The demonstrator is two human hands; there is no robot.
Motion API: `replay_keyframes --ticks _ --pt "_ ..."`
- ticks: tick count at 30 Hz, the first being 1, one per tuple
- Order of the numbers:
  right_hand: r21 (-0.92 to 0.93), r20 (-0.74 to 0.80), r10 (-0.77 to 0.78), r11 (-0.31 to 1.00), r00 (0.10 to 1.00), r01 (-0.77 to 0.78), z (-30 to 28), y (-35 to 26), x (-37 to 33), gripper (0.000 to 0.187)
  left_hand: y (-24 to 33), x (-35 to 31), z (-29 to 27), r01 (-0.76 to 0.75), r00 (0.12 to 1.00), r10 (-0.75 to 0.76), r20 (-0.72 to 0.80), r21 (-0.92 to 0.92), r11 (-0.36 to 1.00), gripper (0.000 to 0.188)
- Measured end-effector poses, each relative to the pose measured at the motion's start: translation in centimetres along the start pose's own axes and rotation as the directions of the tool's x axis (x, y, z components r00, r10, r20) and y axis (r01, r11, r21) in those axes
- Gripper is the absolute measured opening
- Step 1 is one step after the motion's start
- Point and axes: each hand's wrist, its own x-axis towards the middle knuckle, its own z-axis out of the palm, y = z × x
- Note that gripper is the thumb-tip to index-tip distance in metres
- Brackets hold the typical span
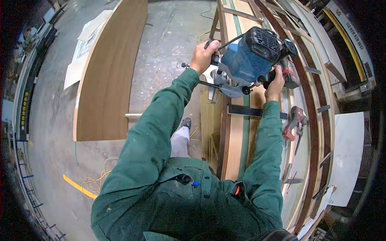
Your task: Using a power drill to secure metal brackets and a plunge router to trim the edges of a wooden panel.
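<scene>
A blue plunge router [245, 60] with a black vented top stands over a long wooden workpiece [231, 160] that has a green strip along it. My left hand [204, 56] is closed around the router's left handle, thumb on top. On the other side my right hand [275, 85] grips the right handle, which my fingers mostly hide. The metal base sits near the work's left edge; the bit is out of sight. Just in front of my right forearm, a dark flat bar [245, 110] crosses the workpiece.
A red and grey cordless tool [295, 120] lies right of my right forearm. Long brown-edged frames [317, 96] run along the right. A large wooden panel [110, 80] stands at left. A yellow cable [94, 182] and yellow strip [78, 186] are on the concrete floor.
</scene>
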Motion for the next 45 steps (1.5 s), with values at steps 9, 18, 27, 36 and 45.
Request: replay_keyframes --ticks 9,18,27,36,45 --pt "-0.012 0.019 0.015 1.0 1.0 -0.015 1.5 0.0 1.6 0.052 -1.5 3.0 -0.7 0.009 0.999 -0.01 0.044 0.016 1.0 0.042" --pt "-0.009 0.02 0.018 1.0 1.0 -0.018 2.3 0.3 2.8 0.053 -2.3 4.6 -0.8 -0.013 0.998 0.015 0.056 -0.034 0.999 0.041" --pt "-0.009 0.048 0.043 0.999 0.998 -0.043 2.0 -0.2 3.1 0.054 -1.6 3.8 -0.3 -0.006 1.0 0.006 0.007 -0.055 0.998 0.042" --pt "0.056 0.053 0.043 0.997 0.998 -0.046 0.7 -0.6 0.2 0.047 -0.4 0.2 -0.7 0.012 1.0 -0.012 0.013 -0.024 1.0 0.041" --pt "0.096 -0.004 0.054 0.994 0.999 -0.053 -0.4 -0.6 -1.4 0.047 1.9 -2.5 -0.1 -0.015 1.0 0.015 -0.005 0.046 0.999 0.048"
